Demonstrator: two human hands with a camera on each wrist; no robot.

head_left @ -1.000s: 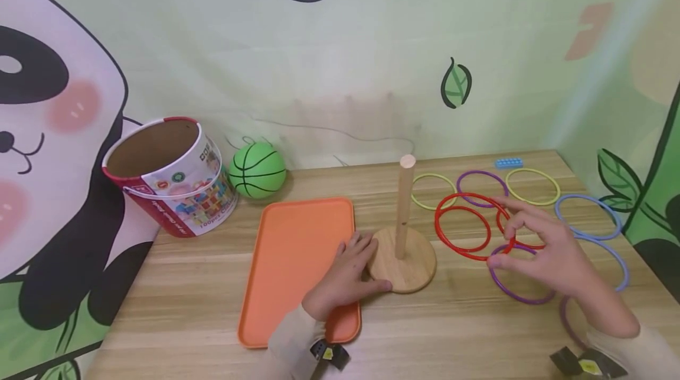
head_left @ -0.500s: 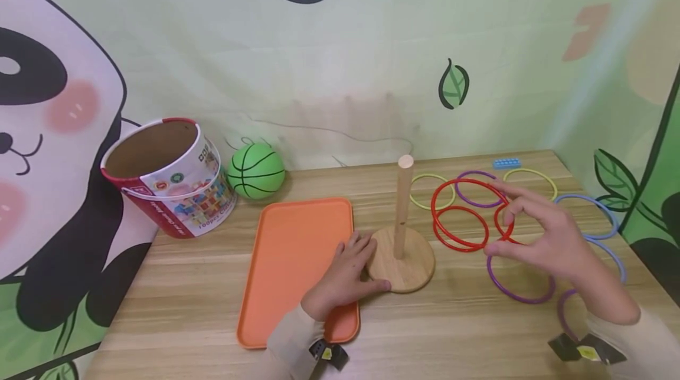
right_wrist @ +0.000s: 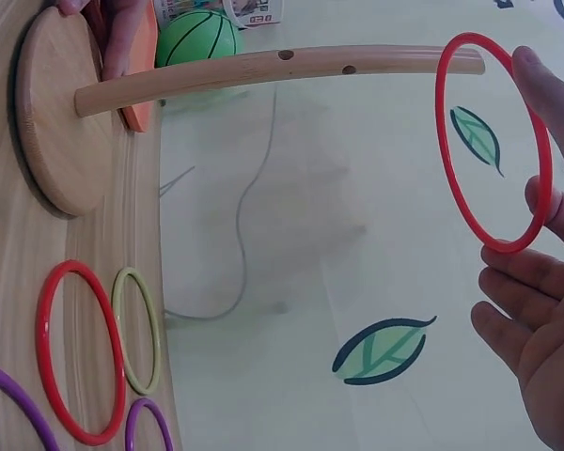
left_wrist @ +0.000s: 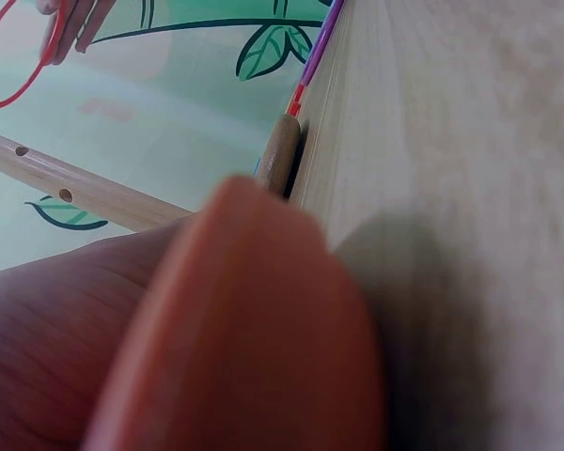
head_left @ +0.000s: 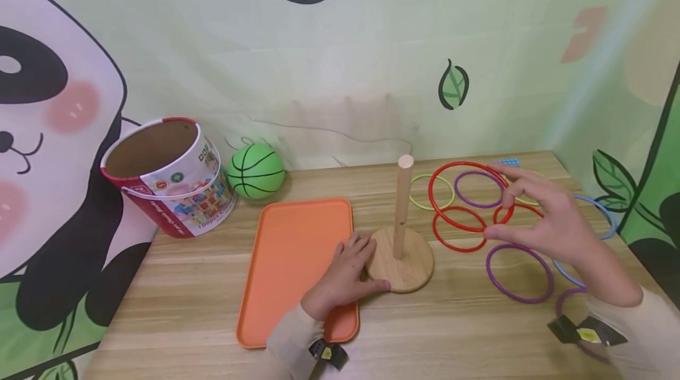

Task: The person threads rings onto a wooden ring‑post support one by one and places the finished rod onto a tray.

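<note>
In the head view, my left hand point(head_left: 345, 279) lies at the left side of a wooden stand, thumb and fingers touching the rim of its round base point(head_left: 419, 265). An upright peg point(head_left: 401, 209) with nothing on it rises from the base. Off to the right, my right hand point(head_left: 558, 226) pinches a red ring point(head_left: 431, 191) between thumb and fingers, above the table. The right wrist view has this held ring point(right_wrist: 443, 122) in line with the peg's top end. A blurred reddish shape fills the middle of the left wrist view.
An orange tray point(head_left: 292, 250) lies left of the stand, partly under my left wrist. Behind it are a green ball point(head_left: 257, 170) and a bucket point(head_left: 196, 197). Several red, purple point(head_left: 487, 268), yellow-green and blue rings lie at right, near a blue toy brick point(head_left: 510, 163).
My right hand has lifted the red ring higher and tilted it a little. My left hand has stayed at the base of the stand.
</note>
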